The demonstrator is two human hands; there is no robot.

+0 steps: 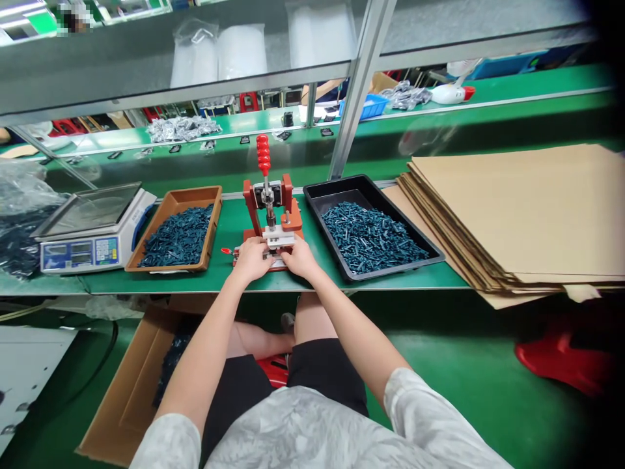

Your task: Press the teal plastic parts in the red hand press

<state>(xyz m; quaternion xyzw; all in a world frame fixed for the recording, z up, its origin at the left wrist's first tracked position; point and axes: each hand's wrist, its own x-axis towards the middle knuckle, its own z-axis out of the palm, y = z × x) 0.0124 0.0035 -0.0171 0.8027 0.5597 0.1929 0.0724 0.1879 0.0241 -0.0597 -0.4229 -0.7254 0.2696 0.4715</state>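
Observation:
A hand press (251, 212) with an orange-red frame and a red ribbed lever handle (263, 154) stands upright on the green bench in front of me. Both my hands are at its base, on either side of a pale metal fixture block (280, 236). My left hand (252, 259) has its fingers bent against the fixture's left side. At the right side, my right hand (299, 258) has its fingers curled in towards the block. Whatever small piece may lie between the fingertips is hidden. Neither hand touches the lever.
Small dark blue-green parts fill a brown tray (212, 242) on the left and a black tray (342, 189) on the right. A weighing scale (81, 253) sits further left. Stacked cardboard sheets (527, 215) overhang the bench edge at right. Below stands an open carton (122, 397).

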